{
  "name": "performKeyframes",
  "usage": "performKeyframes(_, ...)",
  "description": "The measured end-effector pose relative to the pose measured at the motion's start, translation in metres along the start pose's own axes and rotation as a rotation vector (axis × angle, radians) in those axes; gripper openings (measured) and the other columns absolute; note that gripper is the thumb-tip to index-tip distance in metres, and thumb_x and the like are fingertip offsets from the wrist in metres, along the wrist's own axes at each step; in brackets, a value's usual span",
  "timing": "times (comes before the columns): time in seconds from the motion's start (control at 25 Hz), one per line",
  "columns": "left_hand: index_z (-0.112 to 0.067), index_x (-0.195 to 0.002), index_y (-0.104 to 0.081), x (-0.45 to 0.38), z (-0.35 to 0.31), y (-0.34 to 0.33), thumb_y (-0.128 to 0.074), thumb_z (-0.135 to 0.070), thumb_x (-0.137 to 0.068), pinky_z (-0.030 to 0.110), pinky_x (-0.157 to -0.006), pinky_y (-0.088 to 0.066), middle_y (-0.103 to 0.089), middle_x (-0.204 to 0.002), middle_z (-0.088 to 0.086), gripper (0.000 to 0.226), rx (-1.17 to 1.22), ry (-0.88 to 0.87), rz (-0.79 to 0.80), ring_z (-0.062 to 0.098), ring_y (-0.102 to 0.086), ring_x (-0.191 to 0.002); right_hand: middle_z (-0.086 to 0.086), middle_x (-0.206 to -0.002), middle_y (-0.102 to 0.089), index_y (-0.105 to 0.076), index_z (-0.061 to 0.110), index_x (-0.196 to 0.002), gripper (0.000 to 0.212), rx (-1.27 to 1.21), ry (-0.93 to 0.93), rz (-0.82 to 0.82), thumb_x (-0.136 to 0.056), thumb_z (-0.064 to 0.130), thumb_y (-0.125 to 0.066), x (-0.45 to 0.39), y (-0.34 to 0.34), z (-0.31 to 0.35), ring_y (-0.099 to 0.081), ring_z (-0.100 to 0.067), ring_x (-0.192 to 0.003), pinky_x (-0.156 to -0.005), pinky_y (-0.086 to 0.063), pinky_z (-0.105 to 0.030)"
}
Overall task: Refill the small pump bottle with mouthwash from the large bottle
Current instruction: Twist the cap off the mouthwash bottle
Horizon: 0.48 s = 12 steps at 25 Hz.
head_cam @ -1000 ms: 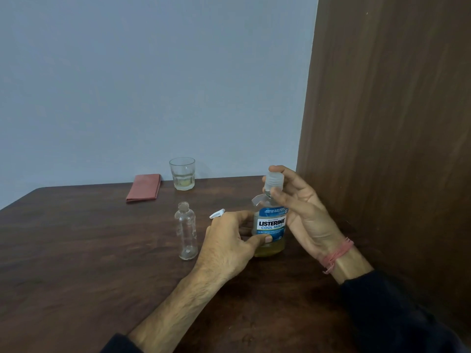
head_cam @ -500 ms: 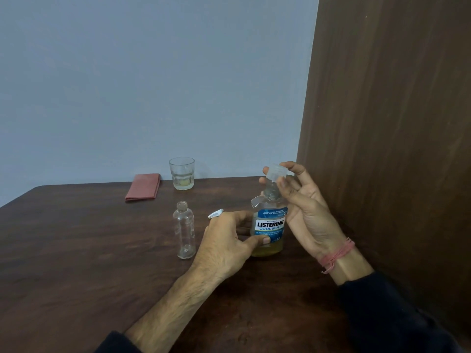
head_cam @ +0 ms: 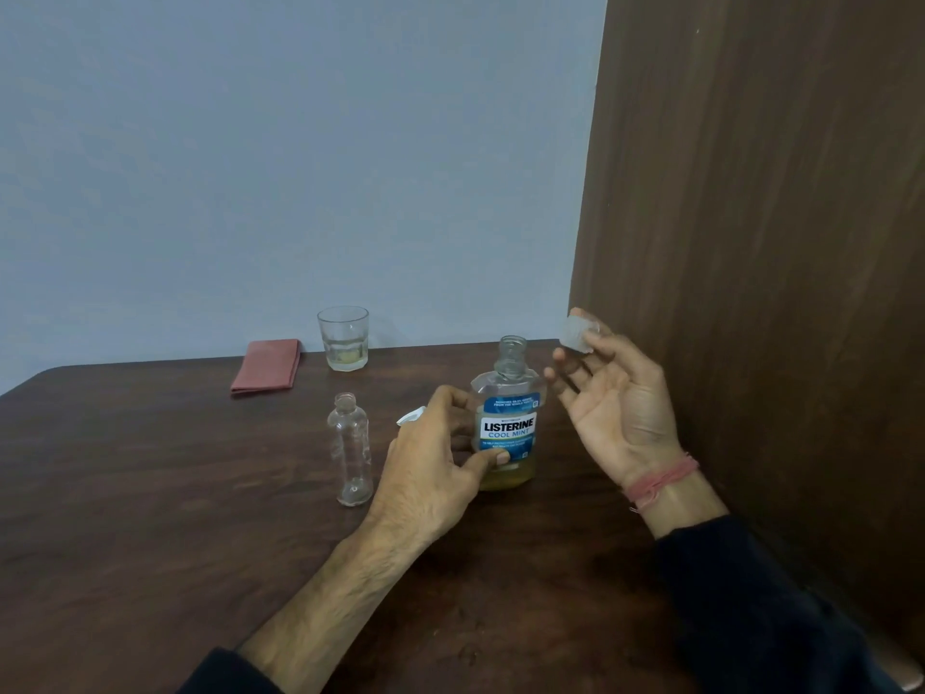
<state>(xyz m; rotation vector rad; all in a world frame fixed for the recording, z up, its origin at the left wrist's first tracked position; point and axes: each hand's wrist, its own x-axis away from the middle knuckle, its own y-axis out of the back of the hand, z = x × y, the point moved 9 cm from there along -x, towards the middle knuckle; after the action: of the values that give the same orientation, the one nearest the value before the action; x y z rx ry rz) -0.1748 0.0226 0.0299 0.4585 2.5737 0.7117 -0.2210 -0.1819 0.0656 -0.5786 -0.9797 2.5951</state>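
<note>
My left hand (head_cam: 430, 473) grips the uncapped Listerine bottle (head_cam: 508, 418) upright on the wooden table (head_cam: 150, 493), my right hand (head_cam: 613, 398) pinching its clear cap (head_cam: 576, 334) at the fingertips, the empty small bottle (head_cam: 350, 450) just left of my knuckles.

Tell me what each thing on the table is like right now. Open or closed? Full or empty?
Large bottle: upright, uncapped, little mouthwash left, gripped by left hand.
Cap: off, in right hand fingertips.
Small bottle: upright, open, looks empty.
Glass: upright, a little liquid.
Red cloth: folded, flat.
</note>
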Motion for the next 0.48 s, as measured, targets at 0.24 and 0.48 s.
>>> performKeyframes(0.24, -0.033, -0.126, -0.055, -0.001, 0.001, 0.007, -0.094, -0.027, -0.095, 0.0, -0.075, -0.052, -0.08, -0.122, -0.017, 0.05, -0.034, 0.004, -0.055, -0.013, -0.069, -0.094, 0.001, -0.119, -0.066, -0.083, 0.031, -0.104, 0.024, 1.149, 0.157, -0.055, -0.095, 0.011, -0.073, -0.005, 0.023, -0.001, -0.065, -0.013, -0.106, -0.086, -0.051, -0.023)
performKeyframes(0.48, -0.028, -0.145, -0.051, -0.001, 0.003, 0.009, -0.087, -0.023, -0.101, 0.008, -0.087, -0.049, -0.078, -0.141, -0.01, 0.057, -0.091, -0.016, -0.073, 0.0, -0.07, -0.112, 0.007, -0.112, -0.06, -0.08, 0.036, -0.103, 0.02, 1.507, -0.032, 0.075, -0.09, 0.022, -0.076, -0.006, 0.04, -0.033, -0.057, -0.014, -0.116, -0.101, -0.05, -0.036)
